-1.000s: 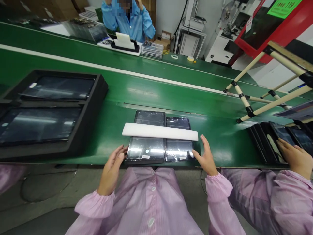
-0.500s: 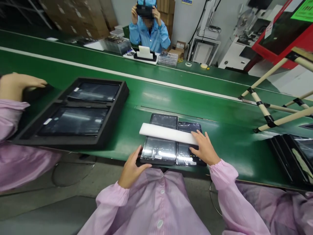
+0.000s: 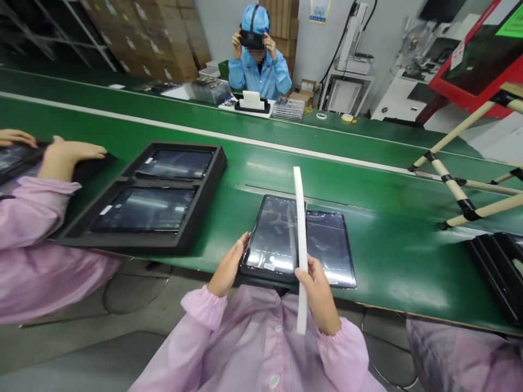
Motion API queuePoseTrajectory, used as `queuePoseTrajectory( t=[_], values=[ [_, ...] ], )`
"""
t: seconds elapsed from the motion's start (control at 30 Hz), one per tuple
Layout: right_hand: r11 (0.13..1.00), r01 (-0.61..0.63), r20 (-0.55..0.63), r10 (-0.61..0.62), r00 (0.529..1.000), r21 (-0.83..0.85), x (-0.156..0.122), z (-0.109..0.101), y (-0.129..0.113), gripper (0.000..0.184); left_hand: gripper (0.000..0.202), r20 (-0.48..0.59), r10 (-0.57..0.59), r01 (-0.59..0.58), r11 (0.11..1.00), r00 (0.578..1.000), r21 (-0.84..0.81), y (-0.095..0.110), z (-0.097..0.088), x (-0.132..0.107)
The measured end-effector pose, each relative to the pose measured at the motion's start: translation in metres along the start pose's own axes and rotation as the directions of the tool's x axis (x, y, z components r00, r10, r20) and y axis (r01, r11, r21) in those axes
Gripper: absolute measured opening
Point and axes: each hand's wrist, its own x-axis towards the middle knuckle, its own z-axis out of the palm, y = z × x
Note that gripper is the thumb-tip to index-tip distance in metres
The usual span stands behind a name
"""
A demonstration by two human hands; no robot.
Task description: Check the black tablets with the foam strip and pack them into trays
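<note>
My right hand [image 3: 321, 294] grips a long white foam strip [image 3: 300, 228], which now stands lengthwise, pointing away from me. Behind it is the right edge of a dark, film-wrapped tablet [image 3: 272, 234] with a small white label near its front edge. This tablet looks raised, perhaps on top of others; I cannot tell how many. Along its left side lies my left hand [image 3: 229, 267], fingers stretched out and touching the edge. A second dark tablet [image 3: 330, 245] lies flat on the green bench to the right, partly hidden by the strip and my right hand.
To the left, a black foam tray [image 3: 183, 242] holds two dark tablets, with a co-worker's hand [image 3: 61, 158] beyond it. Black cases [image 3: 496, 267] lie at the right under a pipe frame [image 3: 457, 190]. Across the green bench [image 3: 261, 155] sits a person in blue [image 3: 261, 71].
The white foam strip has turned from lying crosswise over both tablets to pointing away from me, in my right hand's grip. That hand moved left. The left tablet appears slightly turned.
</note>
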Motion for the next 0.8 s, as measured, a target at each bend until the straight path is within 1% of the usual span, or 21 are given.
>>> queuePoseTrajectory(
  t=[0.07, 0.17, 0.27, 0.33, 0.4, 0.43, 0.5, 0.57, 0.63, 0.7, 0.77, 0.8],
  values=[
    [1.000, -0.004, -0.005, 0.004, 1.000, 0.012, 0.003, 0.008, 0.004, 0.051, 0.083, 0.002, -0.017, 0.017, 1.000, 1.000, -0.004, 0.006, 0.011, 0.006],
    [0.999, 0.018, -0.019, -0.019, 1.000, -0.048, 0.002, 0.016, 0.005, 0.044, 0.078, -0.021, 0.015, -0.014, 0.999, 1.000, 0.046, 0.012, 0.020, 0.006],
    [0.995, 0.046, -0.033, -0.049, 0.998, -0.090, -0.002, 0.017, 0.001, 0.042, 0.075, -0.049, 0.066, -0.059, 0.990, 0.997, 0.125, 0.018, 0.025, -0.005],
    [0.993, 0.077, -0.030, -0.081, 0.996, -0.094, -0.008, 0.008, -0.006, 0.045, 0.074, -0.021, 0.103, -0.098, 0.980, 0.994, 0.172, 0.023, 0.033, -0.017],
    [0.988, 0.100, -0.050, -0.107, 0.993, -0.115, -0.014, -0.012, -0.014, 0.050, 0.073, 0.029, 0.166, -0.168, 0.968, 0.986, 0.184, 0.025, 0.053, -0.031],
    [0.987, 0.098, -0.071, -0.108, 0.992, -0.125, -0.018, -0.026, -0.019, 0.054, 0.072, 0.053, 0.197, -0.203, 0.964, 0.979, 0.174, 0.026, 0.067, -0.038],
    [0.988, 0.069, -0.133, -0.087, 0.987, -0.140, -0.023, -0.061, -0.027, 0.060, 0.073, 0.101, 0.225, -0.238, 0.961, 0.969, 0.139, 0.025, 0.102, -0.049],
    [0.988, 0.020, -0.203, -0.051, 0.978, -0.154, -0.023, -0.099, -0.033, 0.062, 0.078, 0.165, 0.183, -0.201, 0.974, 0.969, 0.103, 0.022, 0.138, -0.055],
    [0.983, -0.035, -0.244, -0.010, 0.970, -0.178, -0.017, -0.131, -0.035, 0.060, 0.087, 0.231, 0.104, -0.124, 0.989, 0.967, 0.075, 0.019, 0.168, -0.054],
    [0.978, -0.072, -0.247, 0.022, 0.969, -0.197, -0.007, -0.152, -0.032, 0.057, 0.095, 0.261, 0.057, -0.076, 0.995, 0.964, 0.063, 0.015, 0.186, -0.051],
    [0.978, -0.072, -0.229, 0.027, 0.973, -0.193, 0.001, -0.164, -0.025, 0.053, 0.099, 0.258, 0.042, -0.062, 0.996, 0.965, 0.069, 0.012, 0.193, -0.048],
    [0.980, -0.048, -0.218, 0.005, 0.976, -0.194, 0.004, -0.166, -0.020, 0.051, 0.100, 0.257, 0.038, -0.059, 0.996, 0.966, 0.074, 0.012, 0.193, -0.047]
  ],
)
